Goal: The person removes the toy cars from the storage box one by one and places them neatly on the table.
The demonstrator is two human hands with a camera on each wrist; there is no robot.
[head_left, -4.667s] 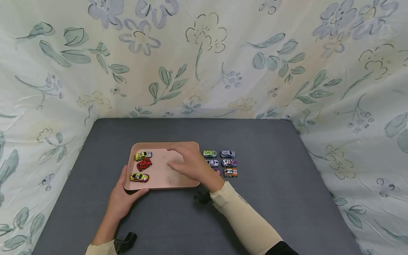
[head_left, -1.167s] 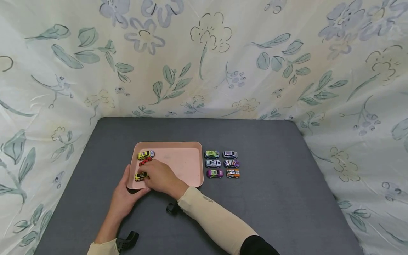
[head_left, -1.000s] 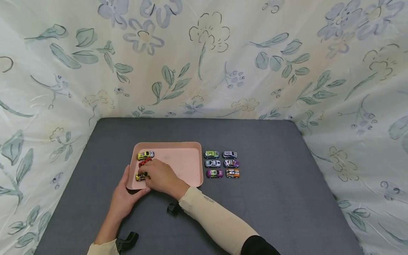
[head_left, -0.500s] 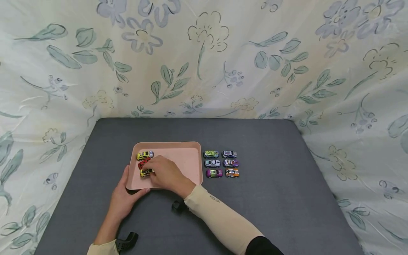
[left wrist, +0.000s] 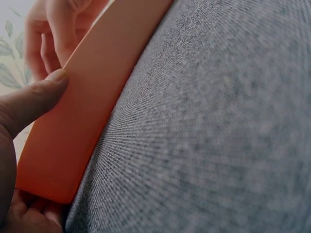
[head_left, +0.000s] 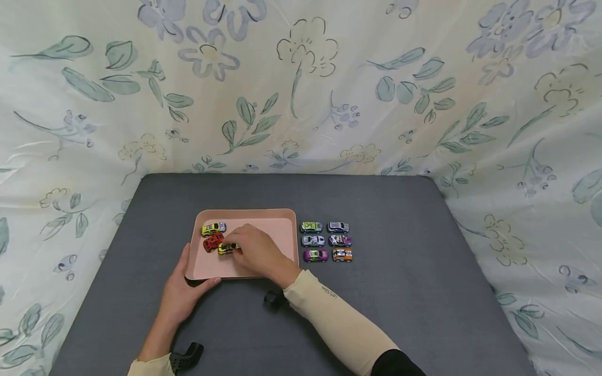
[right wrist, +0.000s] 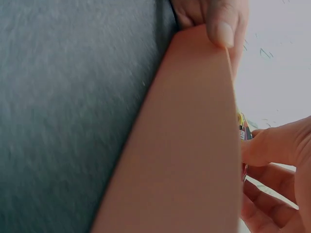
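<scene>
In the head view my left hand (head_left: 181, 292) grips the front left corner of a pink tray (head_left: 282, 230). Its thumb (left wrist: 46, 92) presses on the tray's front wall in the left wrist view, and fingers curl under the corner. My right hand (head_left: 258, 253) pinches a yellow-and-black toy car (head_left: 227, 249) inside the tray, partly covered by the fingers. Just left of that car sits a red toy car (head_left: 213, 242), tilted at an angle. Behind it is a yellow toy car (head_left: 213, 228) with a silvery end. The tray wall hides most of the cars in the right wrist view.
Right of the tray, several toy cars stand in two columns on the grey tabletop, among them a green one (head_left: 311, 227), a purple one (head_left: 316, 255) and an orange one (head_left: 342, 255). A flowered curtain (head_left: 301, 104) hangs behind and beside the table.
My right hand, earlier spread over the tray, has taken hold of the yellow-and-black toy car and moved it right and backward, beside the red one. My left hand stays on the tray.
</scene>
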